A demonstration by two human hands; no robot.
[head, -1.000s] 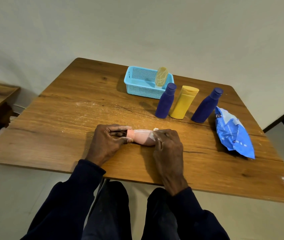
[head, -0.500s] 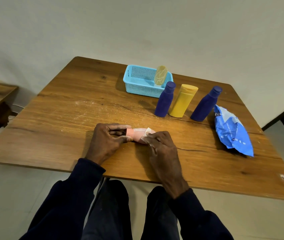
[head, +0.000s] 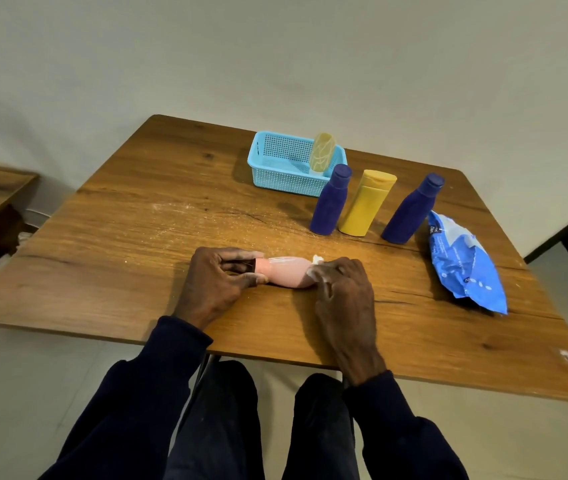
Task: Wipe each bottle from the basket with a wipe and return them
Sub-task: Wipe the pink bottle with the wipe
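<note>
Sliding rightward since half a second ago, the right hand (head: 343, 289) with its wipe (head: 317, 269) has reached the pink bottle (head: 287, 275)'s base, baring its body. Lying on the surface (head: 119, 237), the bottle is pinched at the cap by left hand (head: 218, 282) fingers. Rolling it should help reach the underside. Both palms face down, right fingers closed on the wipe
</note>
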